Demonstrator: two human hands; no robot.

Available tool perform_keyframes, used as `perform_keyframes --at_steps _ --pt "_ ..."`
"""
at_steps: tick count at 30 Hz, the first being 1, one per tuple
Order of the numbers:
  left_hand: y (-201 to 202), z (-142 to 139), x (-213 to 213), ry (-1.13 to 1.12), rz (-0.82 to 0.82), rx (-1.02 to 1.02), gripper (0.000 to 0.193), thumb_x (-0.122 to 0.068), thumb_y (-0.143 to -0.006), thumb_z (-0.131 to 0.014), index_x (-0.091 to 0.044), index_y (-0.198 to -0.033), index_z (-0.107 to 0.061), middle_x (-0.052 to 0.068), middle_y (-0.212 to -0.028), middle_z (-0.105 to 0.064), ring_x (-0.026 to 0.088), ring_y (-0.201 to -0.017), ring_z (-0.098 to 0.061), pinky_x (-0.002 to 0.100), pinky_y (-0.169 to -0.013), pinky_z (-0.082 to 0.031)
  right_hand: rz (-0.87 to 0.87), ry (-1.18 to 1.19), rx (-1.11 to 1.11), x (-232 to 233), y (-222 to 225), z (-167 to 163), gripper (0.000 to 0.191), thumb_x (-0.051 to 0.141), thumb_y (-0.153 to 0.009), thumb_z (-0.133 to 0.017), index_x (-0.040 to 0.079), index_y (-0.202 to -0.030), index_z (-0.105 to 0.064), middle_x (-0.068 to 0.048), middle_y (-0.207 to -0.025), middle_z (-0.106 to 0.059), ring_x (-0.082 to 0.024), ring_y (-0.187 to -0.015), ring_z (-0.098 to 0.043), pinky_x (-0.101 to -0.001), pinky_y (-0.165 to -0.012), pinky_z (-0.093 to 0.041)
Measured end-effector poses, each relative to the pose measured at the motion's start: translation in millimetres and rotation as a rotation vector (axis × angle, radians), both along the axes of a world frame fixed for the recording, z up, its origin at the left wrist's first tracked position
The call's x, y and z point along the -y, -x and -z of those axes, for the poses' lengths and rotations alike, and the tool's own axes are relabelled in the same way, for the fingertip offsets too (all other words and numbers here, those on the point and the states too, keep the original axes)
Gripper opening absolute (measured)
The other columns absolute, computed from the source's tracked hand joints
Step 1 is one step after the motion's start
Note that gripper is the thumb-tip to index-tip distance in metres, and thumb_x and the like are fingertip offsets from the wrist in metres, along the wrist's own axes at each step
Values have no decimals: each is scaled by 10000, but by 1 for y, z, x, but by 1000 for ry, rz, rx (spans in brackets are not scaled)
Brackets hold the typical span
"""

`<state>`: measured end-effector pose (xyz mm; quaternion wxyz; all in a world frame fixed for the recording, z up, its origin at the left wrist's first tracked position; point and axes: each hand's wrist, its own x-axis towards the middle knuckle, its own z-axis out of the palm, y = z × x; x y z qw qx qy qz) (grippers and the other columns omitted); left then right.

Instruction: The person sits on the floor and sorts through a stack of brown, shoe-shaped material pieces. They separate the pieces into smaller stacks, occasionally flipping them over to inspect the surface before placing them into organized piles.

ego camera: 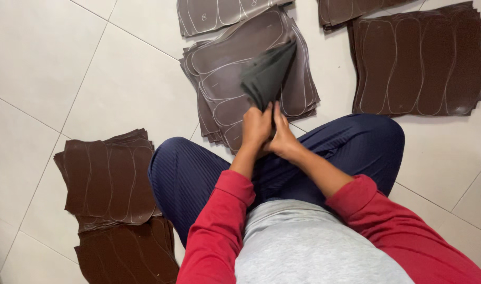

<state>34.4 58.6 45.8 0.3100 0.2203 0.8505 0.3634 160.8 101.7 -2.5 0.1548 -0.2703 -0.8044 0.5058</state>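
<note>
No packages, labels, signs or screens are showing anywhere in this view from the head camera.

sleeves: red, long, cuffs pushed up the forearms
top: grey front panel
trousers: navy, finely ribbed
hands: bare
</note>
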Motion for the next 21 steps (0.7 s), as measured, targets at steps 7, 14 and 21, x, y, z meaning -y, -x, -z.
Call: perform_keyframes --at_steps 7,14,21 --pt "-42 -3 -37 -60 185 -150 878 -61 -822 -603 -30 -1593 -185 326 -1433 -513 525 -1056 -646 529 -942 -513 356 913 -330 41 16 35 863 150 -750 -785 11 -1448 -297 -159 -1332 -478 -281 -1182 -506 -399 -981 -465" --pt "-70 -2 -75 -29 138 -86 866 -117 -885 -599 -11 -1612 -139 324 -1496 -466 526 -1108 -639 526 -958 -518 590 1119 -522 20 -3 38 524 212 -899 -656 29 -1349 -459 -114 -1216 -594 -235 -1073 -596 -378 -897 -515" --pt "-46 -27 -68 87 311 65 773 -538 -967 -536 -157 -1599 -307 260 -1360 -601 478 -1167 -628 536 -999 -480 684 1011 -333 -1 -25 -11 328 215 -1024 -557 35 -1295 -592 -76 -1166 -698 -196 -1026 -679 -371 -864 -561"
